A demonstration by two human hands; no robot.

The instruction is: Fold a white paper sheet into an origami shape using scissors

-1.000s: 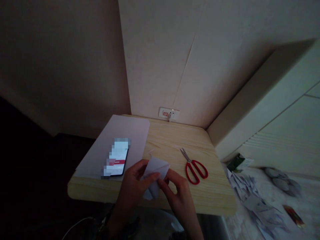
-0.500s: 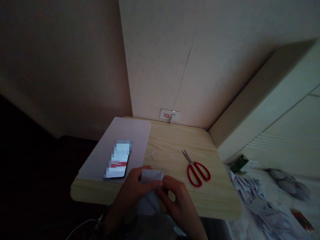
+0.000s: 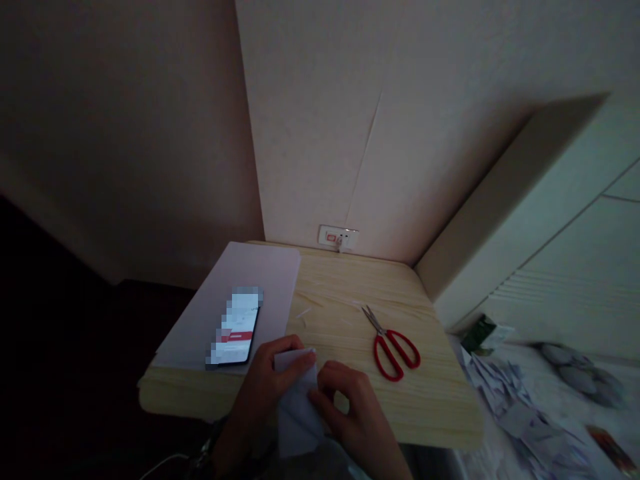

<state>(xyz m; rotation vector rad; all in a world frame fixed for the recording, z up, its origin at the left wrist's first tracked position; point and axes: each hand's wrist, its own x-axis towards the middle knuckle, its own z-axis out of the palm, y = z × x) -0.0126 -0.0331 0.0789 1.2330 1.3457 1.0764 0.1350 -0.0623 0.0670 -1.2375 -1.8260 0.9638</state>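
A piece of folded white paper (image 3: 299, 410) is held upright near the table's front edge. My left hand (image 3: 275, 373) grips its upper left part, thumb across the front and fingers behind. At the paper's right edge, my right hand (image 3: 350, 400) has its thumb and curled index finger closed on the side; the exact pinch is partly hidden. Red-handled scissors (image 3: 387, 341) lie on the table to the right of my right hand, blades slightly apart and pointing away. A phone (image 3: 239, 333) with a lit screen rests left of my hands on a stack of white sheets (image 3: 267, 267).
The light wooden table (image 3: 360, 277) meets a wall with a socket (image 3: 339, 237) and a plug in it. Small paper slivers (image 3: 303, 313) lie mid-table. Beyond the right edge are a heap of paper pieces (image 3: 520, 407), a green package (image 3: 479, 335) and grey slippers (image 3: 580, 373).
The paper has turned more upright, showing a longer front face. My left thumb has shifted to its top, and my right fingers have slid lower along its right edge.
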